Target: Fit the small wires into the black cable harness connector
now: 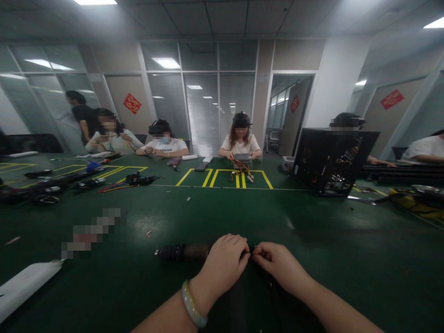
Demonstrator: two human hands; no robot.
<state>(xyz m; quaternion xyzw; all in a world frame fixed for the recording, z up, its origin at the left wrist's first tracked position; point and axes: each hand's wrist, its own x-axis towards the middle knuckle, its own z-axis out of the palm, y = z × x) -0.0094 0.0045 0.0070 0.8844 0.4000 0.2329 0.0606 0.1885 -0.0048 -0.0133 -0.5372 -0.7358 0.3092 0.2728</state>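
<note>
Left hand (225, 261) curled, fingertips pinching the dark cable (183, 252) at table edge. Right hand (279, 263) likewise pinched, touching left at the same spot. Cable runs left along green table (312, 222). White sheet (26, 284) near-left. Farther right: black crate (329, 159), wiring inside. Seated people at far side.

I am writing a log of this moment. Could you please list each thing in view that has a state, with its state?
left hand: closed on the dark cable part, knuckles up
right hand: pinching the same part, fingertips meeting the left
dark cable part: lying flat on the table
green table: carrying scattered cables
black crate: upright on the table
doorway: open
</note>
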